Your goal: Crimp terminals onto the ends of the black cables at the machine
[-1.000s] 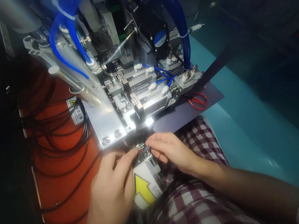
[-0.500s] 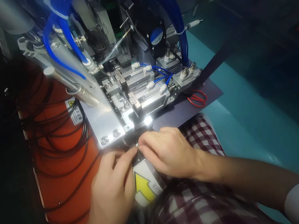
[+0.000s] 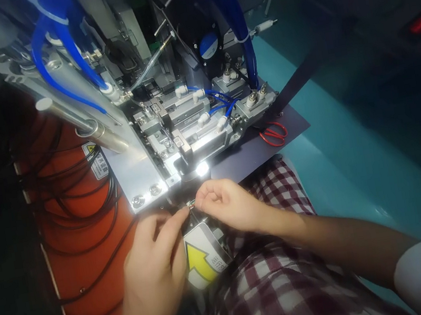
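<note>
My left hand point(image 3: 155, 251) is closed at the front of a metal machine point(image 3: 189, 123), its thumb and forefinger pressed together near a lit spot. Right beside it, my right hand point(image 3: 230, 205) is curled, thumb and fingertips pinched. Between the fingertips of both hands shows a tiny thin piece point(image 3: 191, 205), too small to name. Under the hands sits a white cover with a yellow arrow label point(image 3: 200, 260). The fingers hide part of the machine's front block.
Black cables point(image 3: 95, 213) loop over an orange-red surface point(image 3: 93, 272) at left. Thick blue hoses point(image 3: 239, 25) arch above the machine. A red wire loop point(image 3: 274, 134) lies on a dark plate point(image 3: 243, 163). A checked cloth garment point(image 3: 278, 285) covers the lap below.
The view has shifted, so the machine sits slightly further left. My right hand has turned a little and its fingertips have drawn slightly away from my left ones, exposing the tiny piece.
</note>
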`<state>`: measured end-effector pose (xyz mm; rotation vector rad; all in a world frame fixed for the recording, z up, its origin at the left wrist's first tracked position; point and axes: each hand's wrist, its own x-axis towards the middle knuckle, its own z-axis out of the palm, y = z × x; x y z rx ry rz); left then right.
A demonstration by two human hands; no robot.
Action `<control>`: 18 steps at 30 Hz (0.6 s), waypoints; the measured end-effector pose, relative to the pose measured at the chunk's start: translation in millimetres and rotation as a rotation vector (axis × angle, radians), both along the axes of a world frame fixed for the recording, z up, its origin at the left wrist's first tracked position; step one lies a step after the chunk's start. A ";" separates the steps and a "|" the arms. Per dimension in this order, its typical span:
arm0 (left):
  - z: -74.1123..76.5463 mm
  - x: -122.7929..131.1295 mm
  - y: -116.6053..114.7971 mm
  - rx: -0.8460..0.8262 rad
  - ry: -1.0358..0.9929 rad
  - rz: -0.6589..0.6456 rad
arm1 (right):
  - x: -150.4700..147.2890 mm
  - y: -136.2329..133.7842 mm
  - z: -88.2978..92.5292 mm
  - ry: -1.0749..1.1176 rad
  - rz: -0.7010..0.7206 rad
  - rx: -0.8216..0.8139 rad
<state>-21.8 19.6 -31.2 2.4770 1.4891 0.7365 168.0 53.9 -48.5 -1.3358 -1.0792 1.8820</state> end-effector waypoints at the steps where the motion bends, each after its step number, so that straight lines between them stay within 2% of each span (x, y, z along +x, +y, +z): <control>1: 0.4 -0.6 -0.5 0.005 0.017 -0.007 | 1.2 1.0 -1.4 0.062 0.005 -0.062; 3: 1.3 -1.3 -1.5 0.016 0.066 -0.023 | 3.5 2.3 -3.3 0.137 0.004 -0.126; 5: 2.1 -1.5 -2.3 0.022 0.097 -0.028 | 4.2 2.4 -4.5 0.133 -0.014 -0.108; 11: 1.8 -5.1 -2.4 -0.001 0.058 -0.015 | -9.2 -3.4 -13.6 -0.035 -0.002 0.132; 15: -0.1 -9.5 0.1 0.027 0.075 -0.057 | -16.6 -7.6 -21.1 -0.003 -0.085 0.195; 18: -1.4 -10.5 1.8 0.047 0.078 -0.079 | -14.3 -7.9 -18.3 -0.051 -0.092 0.300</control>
